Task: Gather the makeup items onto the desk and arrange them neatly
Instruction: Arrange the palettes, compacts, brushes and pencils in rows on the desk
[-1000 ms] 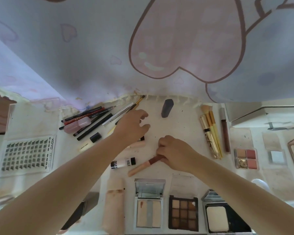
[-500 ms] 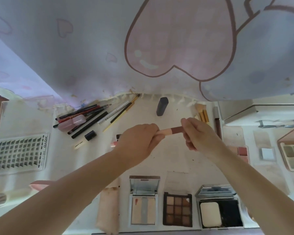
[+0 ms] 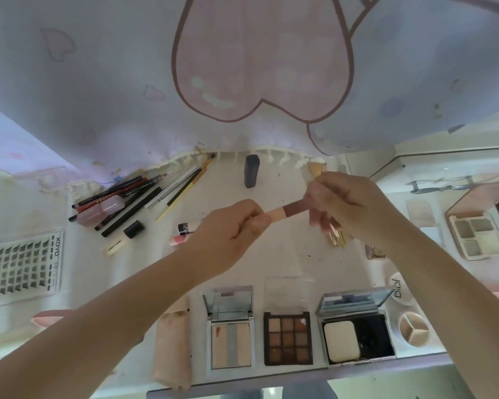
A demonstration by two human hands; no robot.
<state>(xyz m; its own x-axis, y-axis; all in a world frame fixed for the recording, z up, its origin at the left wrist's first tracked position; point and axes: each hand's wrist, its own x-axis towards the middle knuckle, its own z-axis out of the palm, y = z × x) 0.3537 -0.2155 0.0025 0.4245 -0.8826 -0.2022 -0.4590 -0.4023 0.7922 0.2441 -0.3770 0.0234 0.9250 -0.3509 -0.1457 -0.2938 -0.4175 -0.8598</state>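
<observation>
Nearest the camera, below both hands along the front edge of the bench [image 3: 288, 254], lie a beige pouch [image 3: 173, 347], an open compact with pale strips [image 3: 231, 345], a nine-pan brown eyeshadow palette [image 3: 288, 338] and an open powder compact [image 3: 357, 335] with a cream sponge in it. A small round pot [image 3: 414, 332] sits just right of that compact.

Above these, the two forearms reach up from the lower corners and meet over the middle of the bench. The left hand [image 3: 228, 228] has its fingers [image 3: 258, 223] curled round the pale pink end of a two-tone stick [image 3: 285, 212], and the right hand [image 3: 346, 205] pinches the brown end with its fingers [image 3: 314, 203], so the stick is held level between them, lifted off the bench.

Just left of the left fingers, a small tube with a black label [image 3: 185, 227] and a pink tube [image 3: 177, 239] lie on the bench. Farther left is a loose fan of pencils and liners [image 3: 121, 197] with a pink bottle [image 3: 100, 210] on top, and at the far left a clear tray of false lashes [image 3: 20, 269]. Under the right fingers gold brush handles [image 3: 336, 239] show. Well to the right sits an open grey quad palette [image 3: 476, 236].

Beyond the fingers, a dark lipstick tube [image 3: 251, 171] rests near the hem of a pale curtain [image 3: 98, 82] printed with a large pink heart.
</observation>
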